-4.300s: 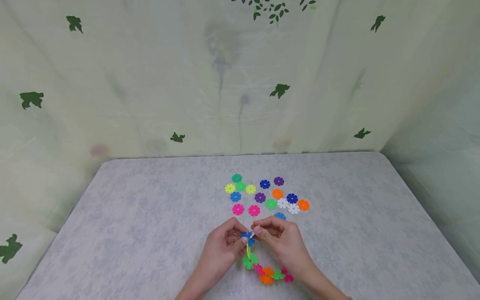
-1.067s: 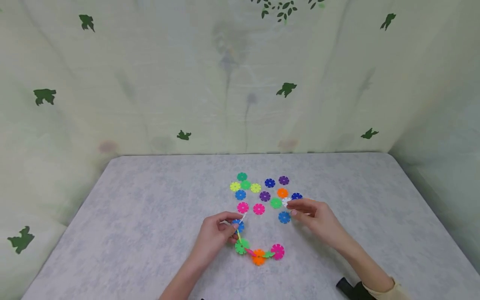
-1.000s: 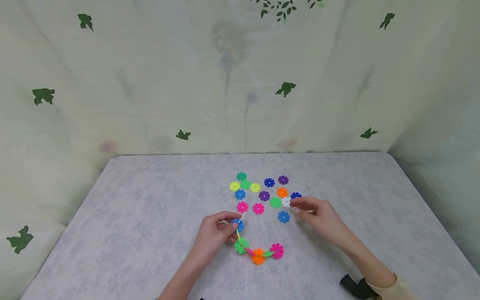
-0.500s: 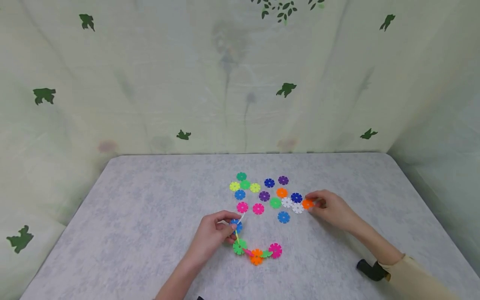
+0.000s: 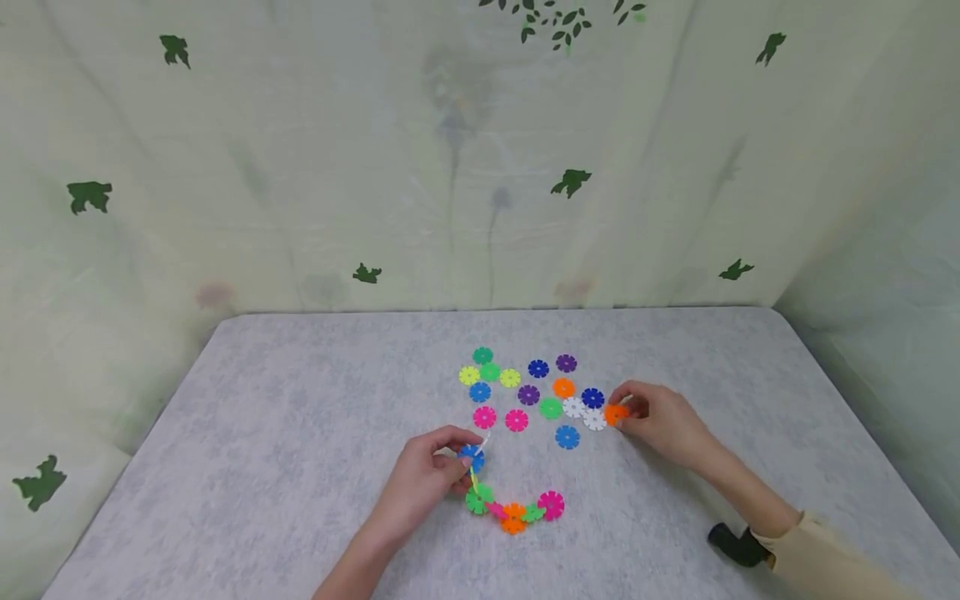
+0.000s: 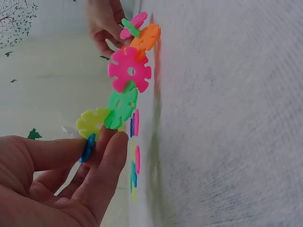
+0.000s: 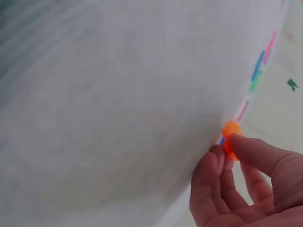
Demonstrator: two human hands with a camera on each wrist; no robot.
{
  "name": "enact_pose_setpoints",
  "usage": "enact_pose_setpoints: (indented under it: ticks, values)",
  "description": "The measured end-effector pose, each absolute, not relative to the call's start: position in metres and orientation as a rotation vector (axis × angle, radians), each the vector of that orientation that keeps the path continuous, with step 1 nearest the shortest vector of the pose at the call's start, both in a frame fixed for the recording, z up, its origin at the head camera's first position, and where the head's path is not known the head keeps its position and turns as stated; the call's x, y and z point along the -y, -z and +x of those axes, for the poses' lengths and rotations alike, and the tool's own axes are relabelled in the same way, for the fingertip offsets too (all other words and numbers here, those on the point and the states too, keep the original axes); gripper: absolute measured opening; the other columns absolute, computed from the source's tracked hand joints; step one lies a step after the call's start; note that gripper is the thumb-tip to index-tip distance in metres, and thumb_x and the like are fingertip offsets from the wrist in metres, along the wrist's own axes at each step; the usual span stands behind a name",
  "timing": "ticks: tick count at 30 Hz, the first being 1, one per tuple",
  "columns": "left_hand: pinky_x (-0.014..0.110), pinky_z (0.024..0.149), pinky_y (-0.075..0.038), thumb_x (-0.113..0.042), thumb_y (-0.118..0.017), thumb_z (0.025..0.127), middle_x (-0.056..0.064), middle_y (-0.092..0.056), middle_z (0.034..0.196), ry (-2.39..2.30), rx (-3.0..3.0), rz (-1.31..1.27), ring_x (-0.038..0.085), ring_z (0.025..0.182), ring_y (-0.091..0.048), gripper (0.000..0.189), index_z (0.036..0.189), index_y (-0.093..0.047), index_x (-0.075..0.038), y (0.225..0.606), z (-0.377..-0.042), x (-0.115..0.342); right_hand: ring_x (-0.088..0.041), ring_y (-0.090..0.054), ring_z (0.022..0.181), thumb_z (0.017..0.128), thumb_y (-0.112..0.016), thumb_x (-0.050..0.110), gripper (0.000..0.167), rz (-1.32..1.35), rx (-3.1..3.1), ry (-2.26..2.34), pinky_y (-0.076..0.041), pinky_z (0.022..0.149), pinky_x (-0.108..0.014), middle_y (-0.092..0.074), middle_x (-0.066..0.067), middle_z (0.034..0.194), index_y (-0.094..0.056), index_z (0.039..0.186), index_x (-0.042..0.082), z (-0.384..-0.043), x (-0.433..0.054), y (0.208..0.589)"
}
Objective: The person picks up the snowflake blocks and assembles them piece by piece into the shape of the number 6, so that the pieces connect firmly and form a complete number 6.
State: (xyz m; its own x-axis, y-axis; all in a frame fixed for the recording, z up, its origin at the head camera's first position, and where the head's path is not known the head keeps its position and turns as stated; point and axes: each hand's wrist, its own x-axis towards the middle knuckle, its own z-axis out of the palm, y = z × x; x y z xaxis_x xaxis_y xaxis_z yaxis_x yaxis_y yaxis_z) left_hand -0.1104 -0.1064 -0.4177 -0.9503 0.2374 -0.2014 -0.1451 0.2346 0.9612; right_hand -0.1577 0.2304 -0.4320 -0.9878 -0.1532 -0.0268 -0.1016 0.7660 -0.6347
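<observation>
My left hand (image 5: 433,467) pinches a blue notched disc (image 5: 472,457) between thumb and fingers. That disc is one end of a chain of interlocking flower-shaped plastic discs. A white disc (image 5: 483,443) slots into it edge-on, and a yellow disc (image 6: 93,121) joins it on the other side. Along the chain follow a green disc (image 6: 122,105), a pink disc (image 6: 129,71), an orange disc (image 5: 513,518), a smaller-looking green one and a pink end disc (image 5: 551,505). At the right, my right hand (image 5: 663,422) pinches a loose orange disc (image 5: 616,415) by its edge.
Several loose discs lie flat on the grey table (image 5: 300,433) beyond the chain, among them a light blue disc (image 5: 567,437), a white disc (image 5: 595,419) and a dark blue disc (image 5: 592,397). A pale printed curtain (image 5: 300,167) hangs behind the table.
My right hand left the chain, where both hands worked on the white disc, and moved right over the loose discs. It took hold of the orange disc. The left hand kept its grip.
</observation>
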Motion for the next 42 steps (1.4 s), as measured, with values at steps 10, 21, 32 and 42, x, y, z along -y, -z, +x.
enact_pose_setpoints:
  ticks: [10,21,32,42]
  values:
    - [0.041,0.066,-0.058,0.003,-0.056,0.093,0.015,-0.056,0.103,-1.733,-2.239,0.137,0.025,0.066,-0.063,0.025,0.115,-0.066,-0.002,0.414,-0.106,0.103,-0.019,-0.063,0.071,0.091,-0.059,-0.006,0.023,-0.134,-2.745,1.391,-0.055,0.065,-0.028,-0.063,-0.008,0.097,-0.068,0.107,0.008,-0.129,-0.2,0.424]
    - [0.04,0.065,-0.058,0.0,-0.06,0.093,0.01,-0.061,0.108,-1.718,-2.223,0.115,0.024,0.068,-0.065,0.027,0.117,-0.07,-0.009,0.41,-0.102,0.099,-0.028,-0.067,0.079,0.089,-0.071,0.003,0.027,-0.062,-2.573,1.675,-0.057,0.07,-0.036,-0.067,-0.007,0.097,-0.068,0.116,0.006,-0.111,-0.166,0.402]
    - [0.037,0.065,-0.057,-0.002,-0.06,0.094,-0.002,-0.065,0.102,-1.654,-2.346,0.289,0.022,0.076,-0.064,0.029,0.109,-0.074,-0.023,0.412,-0.097,0.095,-0.03,-0.066,0.084,0.088,-0.073,0.006,0.021,-0.093,-2.462,1.859,-0.057,0.074,-0.034,-0.068,-0.004,0.094,-0.071,0.108,0.012,-0.103,-0.133,0.401]
    - [0.029,0.068,-0.057,-0.004,-0.066,0.092,-0.006,-0.067,0.097,-1.678,-2.377,0.411,0.018,0.077,-0.067,0.024,0.105,-0.075,-0.022,0.412,-0.094,0.092,-0.026,-0.068,0.087,0.087,-0.073,0.005,0.021,-0.184,-2.438,1.893,-0.056,0.075,-0.028,-0.07,-0.001,0.096,-0.072,0.106,0.015,-0.095,-0.122,0.406]
